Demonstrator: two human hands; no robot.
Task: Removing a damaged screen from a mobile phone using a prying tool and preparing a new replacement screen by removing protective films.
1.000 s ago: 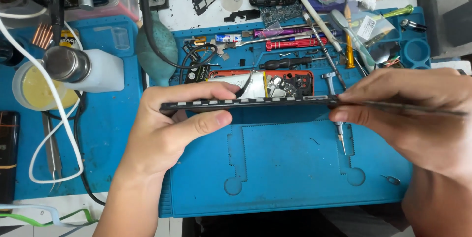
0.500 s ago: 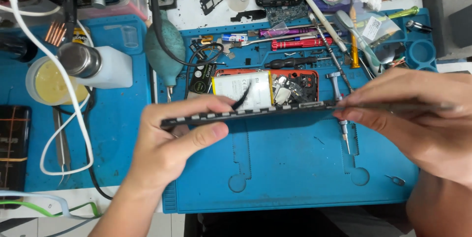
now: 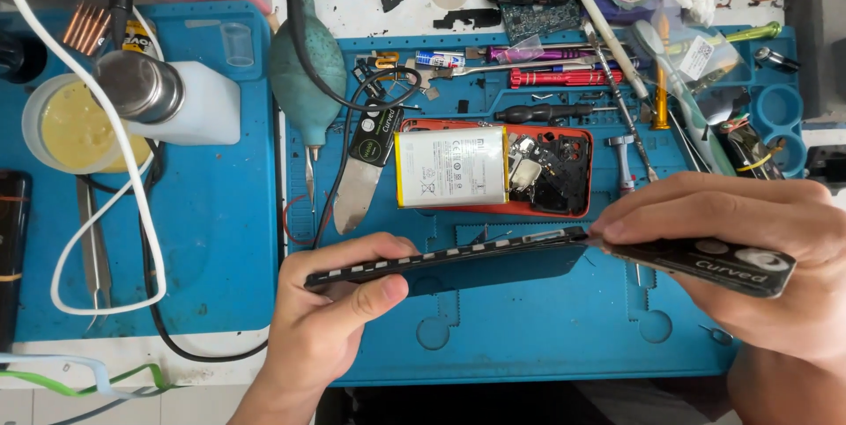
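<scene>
Covering the cluttered workbench, two blue silicone mats (image 3: 220,240); centre frame, left hand (image 3: 330,324) grips one thin black phone screen (image 3: 458,258), right hand (image 3: 740,258) pinches one black curved pry blade (image 3: 705,259).

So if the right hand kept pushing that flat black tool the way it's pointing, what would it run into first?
The right hand points its black flat tool leftward. The tip already sits at the end of the thin dark phone panel held by the left hand, so it would likely meet that panel's edge first.
</scene>
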